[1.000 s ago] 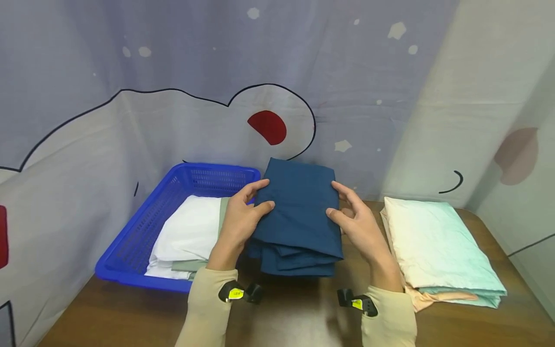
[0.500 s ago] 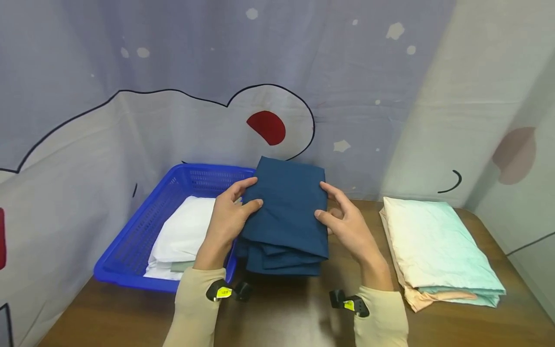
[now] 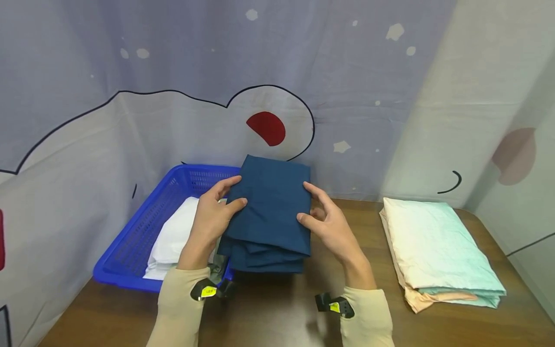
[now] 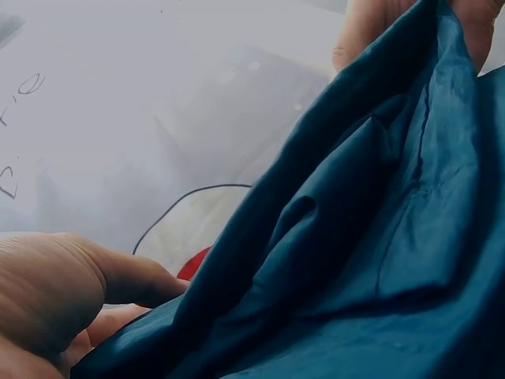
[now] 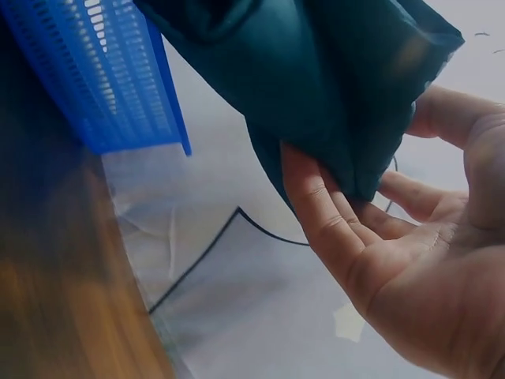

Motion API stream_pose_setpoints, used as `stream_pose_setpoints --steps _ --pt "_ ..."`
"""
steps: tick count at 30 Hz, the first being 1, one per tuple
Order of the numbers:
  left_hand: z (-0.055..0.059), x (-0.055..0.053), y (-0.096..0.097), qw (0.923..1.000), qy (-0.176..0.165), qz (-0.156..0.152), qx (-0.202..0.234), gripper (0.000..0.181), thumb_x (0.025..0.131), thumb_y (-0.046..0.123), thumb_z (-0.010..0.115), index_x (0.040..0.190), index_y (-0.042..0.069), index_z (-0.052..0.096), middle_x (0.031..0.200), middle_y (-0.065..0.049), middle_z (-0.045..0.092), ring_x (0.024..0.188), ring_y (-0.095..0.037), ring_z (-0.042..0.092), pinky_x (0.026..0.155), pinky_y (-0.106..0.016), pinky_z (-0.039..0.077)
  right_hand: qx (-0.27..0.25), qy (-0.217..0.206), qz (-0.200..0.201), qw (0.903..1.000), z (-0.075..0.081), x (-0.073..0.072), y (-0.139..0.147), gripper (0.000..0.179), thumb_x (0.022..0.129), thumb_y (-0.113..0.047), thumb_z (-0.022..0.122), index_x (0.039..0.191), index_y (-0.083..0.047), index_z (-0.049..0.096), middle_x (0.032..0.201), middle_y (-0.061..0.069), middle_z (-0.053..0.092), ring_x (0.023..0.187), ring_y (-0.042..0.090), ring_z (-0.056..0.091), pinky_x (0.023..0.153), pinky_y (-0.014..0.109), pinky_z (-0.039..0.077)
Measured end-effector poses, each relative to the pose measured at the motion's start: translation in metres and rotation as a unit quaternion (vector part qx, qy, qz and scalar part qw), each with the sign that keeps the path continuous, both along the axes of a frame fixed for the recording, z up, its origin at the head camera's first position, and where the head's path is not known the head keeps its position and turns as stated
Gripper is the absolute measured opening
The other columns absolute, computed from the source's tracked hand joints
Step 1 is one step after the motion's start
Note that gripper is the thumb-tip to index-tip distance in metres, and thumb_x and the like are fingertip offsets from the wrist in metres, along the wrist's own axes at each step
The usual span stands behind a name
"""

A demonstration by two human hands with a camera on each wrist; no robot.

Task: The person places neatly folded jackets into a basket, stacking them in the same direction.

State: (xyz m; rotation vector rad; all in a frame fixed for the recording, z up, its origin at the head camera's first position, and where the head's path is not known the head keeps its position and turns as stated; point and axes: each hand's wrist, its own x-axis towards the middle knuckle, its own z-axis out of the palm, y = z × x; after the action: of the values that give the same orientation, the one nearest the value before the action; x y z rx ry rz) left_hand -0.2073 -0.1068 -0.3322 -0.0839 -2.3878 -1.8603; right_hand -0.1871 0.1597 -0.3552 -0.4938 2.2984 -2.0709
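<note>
Navy cloth (image 3: 270, 207), pinched by left hand (image 3: 211, 216) and right hand (image 3: 333, 225), is shifted leftward; white cloth (image 3: 172, 236) is contained in basket (image 3: 140, 226)

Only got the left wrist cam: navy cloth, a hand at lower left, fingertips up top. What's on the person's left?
Observer: A blue basket, in the head view, partly hidden behind the left hand and the navy cloth.
Operator: Anything in it?
Observer: White cloth, by the head view; the left hand and forearm cover part of it.
Operator: And far right?
Observer: A cream-to-mint folded cloth lying on the table, apart from the right hand.
</note>
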Motion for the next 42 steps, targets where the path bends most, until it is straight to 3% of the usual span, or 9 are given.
stream_pose_setpoints --steps 5,10,14,18,22,27,32,37,42 --pt "0.001 0.001 -0.012 1.0000 -0.004 0.000 -0.005 0.056 0.099 0.010 0.072 0.153 0.017 0.059 0.156 -0.012 0.054 0.123 -0.034 0.066 0.095 -0.047 0.057 -0.016 0.001 0.007 0.9998 -0.001 -0.002 -0.010 0.072 0.100 -0.011 0.069 0.165 -0.025 0.040 0.157 0.006 0.045 0.114 0.030 0.066 0.089 0.037 0.056" --pt "0.003 0.004 -0.029 0.9997 -0.006 -0.001 -0.022 0.056 0.100 0.014 0.073 0.154 0.020 0.059 0.159 -0.012 0.051 0.117 -0.033 0.069 0.084 -0.033 0.059 -0.017 0.003 0.016 0.9997 -0.004 -0.004 -0.022 0.073 0.100 -0.011 0.070 0.164 -0.024 0.040 0.138 0.016 0.061 0.109 0.029 0.069 0.088 0.037 0.056" --pt "0.005 0.006 -0.041 0.9995 -0.005 0.000 -0.031 0.058 0.100 0.016 0.073 0.155 0.020 0.057 0.162 -0.013 0.047 0.117 -0.034 0.069 0.078 -0.027 0.059 -0.027 0.001 0.026 0.9993 -0.006 -0.005 -0.033 0.072 0.100 -0.010 0.070 0.165 -0.023 0.040 0.134 0.018 0.064 0.110 0.029 0.069 0.090 0.039 0.056" --pt "0.004 0.008 -0.052 0.9989 -0.004 0.003 -0.046 0.059 0.101 0.016 0.073 0.157 0.019 0.055 0.166 -0.014 0.039 0.131 -0.036 0.062 0.079 -0.024 0.056 -0.039 -0.003 0.034 0.9987 -0.009 -0.007 -0.042 0.071 0.100 -0.009 0.069 0.164 -0.023 0.041 0.138 0.015 0.061 0.113 0.029 0.069 0.090 0.040 0.056" --pt "0.004 0.007 -0.062 0.9981 0.001 0.006 -0.062 0.059 0.100 0.015 0.073 0.157 0.016 0.055 0.168 -0.014 0.037 0.144 -0.037 0.049 0.096 -0.038 0.055 -0.049 -0.003 0.042 0.9979 -0.010 -0.007 -0.052 0.073 0.100 -0.008 0.068 0.165 -0.021 0.039 0.150 0.011 0.054 0.115 0.029 0.068 0.091 0.039 0.057" --pt "0.003 0.005 -0.075 0.9972 0.007 0.016 -0.073 0.059 0.099 0.013 0.073 0.156 0.013 0.055 0.169 -0.014 0.036 0.153 -0.038 0.035 0.116 -0.058 0.039 -0.047 0.001 0.051 0.9976 -0.012 -0.008 -0.064 0.074 0.099 -0.008 0.068 0.166 -0.020 0.037 0.165 0.006 0.038 0.117 0.028 0.067 0.092 0.038 0.057" --pt "0.000 0.003 -0.087 0.9975 -0.007 0.020 -0.068 0.060 0.099 0.013 0.073 0.156 0.012 0.055 0.169 -0.014 0.035 0.154 -0.037 0.034 0.114 -0.060 0.040 -0.037 0.001 0.052 0.9979 -0.014 -0.009 -0.074 0.076 0.099 -0.008 0.070 0.166 -0.021 0.038 0.170 0.006 0.031 0.120 0.029 0.064 0.095 0.041 0.055" --pt "-0.004 -0.001 -0.098 0.9978 -0.011 0.026 -0.060 0.061 0.098 0.011 0.073 0.156 0.011 0.055 0.168 -0.014 0.035 0.156 -0.037 0.030 0.118 -0.062 0.034 -0.025 -0.001 0.052 0.9984 -0.017 -0.010 -0.084 0.076 0.098 -0.007 0.071 0.165 -0.022 0.039 0.170 0.004 0.030 0.125 0.029 0.063 0.101 0.047 0.053" --pt "-0.007 -0.004 -0.110 0.9971 -0.012 0.038 -0.064 0.061 0.097 0.009 0.073 0.156 0.009 0.054 0.168 -0.016 0.035 0.157 -0.038 0.027 0.120 -0.066 0.027 -0.014 0.009 0.054 0.9984 -0.021 -0.012 -0.096 0.073 0.098 -0.007 0.073 0.163 -0.019 0.043 0.165 0.005 0.040 0.123 0.028 0.065 0.100 0.047 0.053"
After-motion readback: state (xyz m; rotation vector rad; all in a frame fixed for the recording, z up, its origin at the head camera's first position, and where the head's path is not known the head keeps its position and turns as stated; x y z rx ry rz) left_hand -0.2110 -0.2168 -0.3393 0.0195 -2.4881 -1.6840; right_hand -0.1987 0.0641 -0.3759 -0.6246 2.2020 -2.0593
